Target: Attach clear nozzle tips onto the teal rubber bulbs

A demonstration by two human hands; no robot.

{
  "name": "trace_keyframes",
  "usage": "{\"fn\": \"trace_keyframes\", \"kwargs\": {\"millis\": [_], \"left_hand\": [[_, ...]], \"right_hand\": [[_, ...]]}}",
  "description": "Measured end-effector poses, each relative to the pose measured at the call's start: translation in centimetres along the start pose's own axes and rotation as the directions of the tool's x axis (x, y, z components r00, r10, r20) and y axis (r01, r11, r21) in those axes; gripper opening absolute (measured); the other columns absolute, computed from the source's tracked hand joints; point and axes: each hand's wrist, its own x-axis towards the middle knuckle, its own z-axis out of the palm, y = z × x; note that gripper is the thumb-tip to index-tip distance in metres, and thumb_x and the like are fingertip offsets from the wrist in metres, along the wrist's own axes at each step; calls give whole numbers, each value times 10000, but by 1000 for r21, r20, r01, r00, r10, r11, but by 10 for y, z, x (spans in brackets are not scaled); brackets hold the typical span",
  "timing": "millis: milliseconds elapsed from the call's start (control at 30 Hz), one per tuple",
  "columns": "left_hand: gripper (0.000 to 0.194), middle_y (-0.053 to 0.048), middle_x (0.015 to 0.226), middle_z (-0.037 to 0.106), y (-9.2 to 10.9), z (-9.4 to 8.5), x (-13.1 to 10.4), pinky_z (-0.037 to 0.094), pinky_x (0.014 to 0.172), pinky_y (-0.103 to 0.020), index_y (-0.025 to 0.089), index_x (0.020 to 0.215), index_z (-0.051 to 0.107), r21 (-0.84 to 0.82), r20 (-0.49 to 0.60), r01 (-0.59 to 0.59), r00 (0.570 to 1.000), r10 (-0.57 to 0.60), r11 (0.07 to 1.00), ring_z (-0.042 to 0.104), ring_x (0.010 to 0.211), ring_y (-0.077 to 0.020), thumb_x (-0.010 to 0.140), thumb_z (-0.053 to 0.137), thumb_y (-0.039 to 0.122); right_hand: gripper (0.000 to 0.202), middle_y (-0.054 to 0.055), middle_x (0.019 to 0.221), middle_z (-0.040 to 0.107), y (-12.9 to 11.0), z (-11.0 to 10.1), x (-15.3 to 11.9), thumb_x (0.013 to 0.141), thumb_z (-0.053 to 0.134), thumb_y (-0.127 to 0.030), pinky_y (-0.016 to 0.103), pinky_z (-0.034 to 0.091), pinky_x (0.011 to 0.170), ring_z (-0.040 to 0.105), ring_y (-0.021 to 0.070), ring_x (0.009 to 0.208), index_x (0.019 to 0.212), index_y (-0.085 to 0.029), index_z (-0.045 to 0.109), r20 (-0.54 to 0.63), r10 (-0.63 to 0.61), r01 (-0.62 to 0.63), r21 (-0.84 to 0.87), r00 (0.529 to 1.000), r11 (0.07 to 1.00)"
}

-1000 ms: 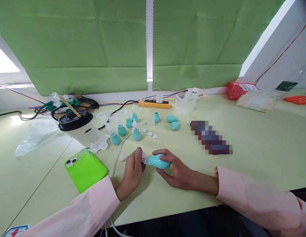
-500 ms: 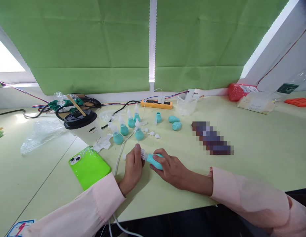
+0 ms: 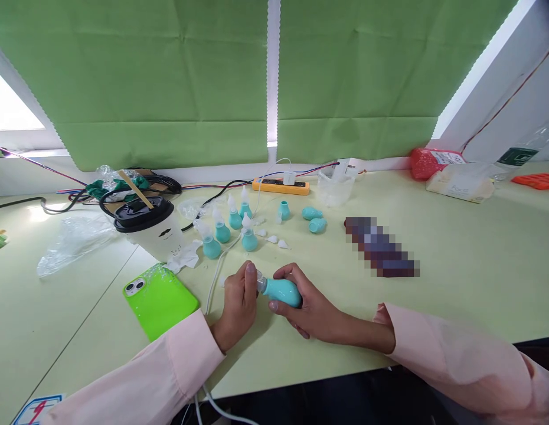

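Observation:
Between my hands, near the table's front edge, a teal bulb (image 3: pixel 283 291) lies on its side in the air, with a clear nozzle (image 3: pixel 261 282) at its left end. My left hand (image 3: pixel 239 298) is closed around the nozzle, thumb on top. The bulb's round end rests in my right hand (image 3: pixel 312 304), whose fingers and thumb curve around it. Several teal bulbs with clear tips (image 3: pixel 211 247) stand beyond my left hand. An open teal bulb (image 3: pixel 284 211) without a tip stands further back, and two teal bulbs (image 3: pixel 317 225) lie to its right.
Small white tips (image 3: pixel 282 244) lie mid-table. A green phone (image 3: pixel 162 301) and lidded cup (image 3: pixel 154 236) are at the left, beside a white cable (image 3: pixel 213 283). An orange power strip (image 3: pixel 281 187), clear plastic cup (image 3: pixel 335 190) and red package (image 3: pixel 427 164) sit at the back.
My right hand has shifted slightly right and down and its fingers have loosened around the bulb, so more of the teal surface shows. My left hand has barely moved.

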Motion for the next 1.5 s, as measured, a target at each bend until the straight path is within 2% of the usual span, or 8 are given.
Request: {"fn": "trace_keyframes", "kwargs": {"millis": [100,267,567,933,1100,1233,1367,1500], "left_hand": [[366,29,443,304,4,-2,1,208,394,-257,204,529,309,36,10,-16,1000,15,999,257,403,-103,826,278,415],[387,30,443,286,9,-3,3,200,404,-255,204,513,305,34,56,-1,998,-1,999,248,411,-104,819,271,440],[366,40,447,272,11,-5,2,209,409,-247,209,534,276,24,175,-3,985,-1,1000,242,402,-102,828,231,424],[429,13,459,335,17,-7,-4,215,429,-258,212,498,349,-84,184,14,983,2,996,283,416,-118,771,289,537],[397,15,456,368,18,-9,-3,226,427,-249,206,513,363,-81,221,-65,972,82,995,291,406,-105,783,308,492],[356,29,477,347,17,-7,-3,238,416,-238,199,534,341,-163,224,-64,970,100,985,289,405,-93,784,343,452],[177,17,636,456,20,-4,-1,354,451,-225,190,703,435,-302,238,74,971,0,951,430,463,-90,727,511,348],[130,-37,817,526,26,-3,3,431,630,-252,165,770,518,-309,218,118,975,-51,944,513,706,-143,722,534,285]], "right_hand": [[370,-98,558,413,-2,0,2,749,480,-448,136,278,253,311,26,310,981,-247,274,151,104,-138,235,983,962],[330,-136,403,333,-10,-9,5,750,521,-386,108,268,245,282,25,292,954,-228,315,304,156,-269,374,940,888],[260,-29,812,450,-5,-23,12,743,549,-355,87,135,227,289,-41,334,916,-210,421,580,113,-478,528,807,702],[353,-30,748,481,-4,-21,10,689,563,-459,121,24,255,205,-36,323,919,-210,464,699,63,-595,553,712,582],[336,-22,709,494,-10,-19,5,681,564,-463,127,16,274,174,-39,320,868,-205,456,703,87,-627,565,706,536],[274,-8,730,481,-6,-20,9,757,454,-438,130,64,261,266,-11,328,874,-191,436,704,30,-611,593,709,524],[203,9,795,474,-2,-20,13,760,429,-348,141,198,281,393,38,403,881,-191,385,569,-25,-459,689,822,562],[273,15,822,476,-3,-22,16,750,471,-390,218,420,436,497,100,587,899,-214,324,385,-37,-224,609,922,761]]}}
